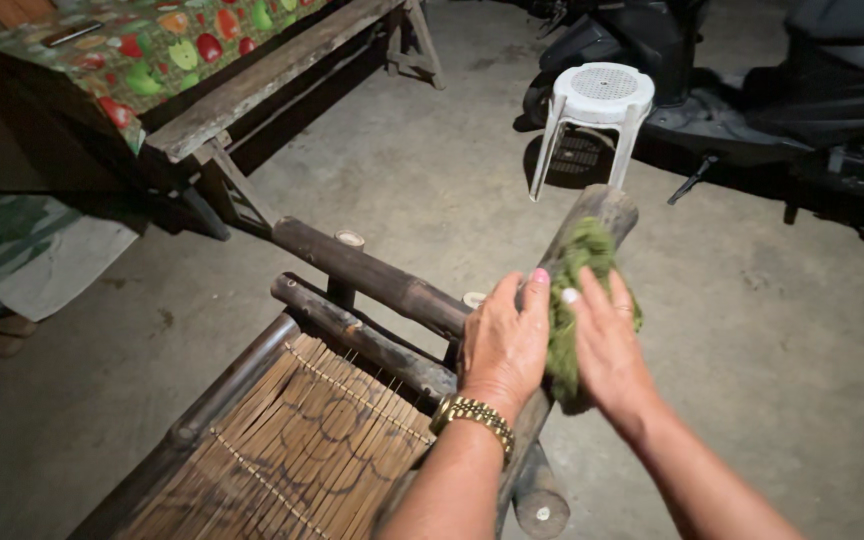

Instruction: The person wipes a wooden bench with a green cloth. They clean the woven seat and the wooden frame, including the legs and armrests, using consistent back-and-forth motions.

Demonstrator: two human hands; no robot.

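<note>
Gripping a green scouring pad [574, 300] with both hands — it is wrapped over the top rail of a bamboo chair [292, 440], on the thick dark pole [592, 225] that forms the chair's right-side arm.

Left hand [504, 345]: fingers curled partway round the pole and the pad's left edge, thumb up with a pink nail showing. Gold watch [472, 415] on that wrist.

Right hand [607, 345]: fingers nearly straight, pressed flat against the pad's right face, ring on one finger. Pad is squeezed between the two hands; its upper end sticks out above the fingertips, lower end hangs just past the right palm.

Chair: slatted bamboo seat at the bottom-left of the frame, two dark crosswise poles along its back edge, small cut stubs standing up between them.

Around it — concrete floor [432, 170]. White plastic stool [597, 115] stands beyond the pole's far end, well apart from the hands. Dark scooter [752, 80] behind the stool, along the top-right. Wooden bench [272, 85] at top-left, beside a table with a fruit-print cloth [152, 45]. Folded mat [42, 255] on the floor at the left edge.
</note>
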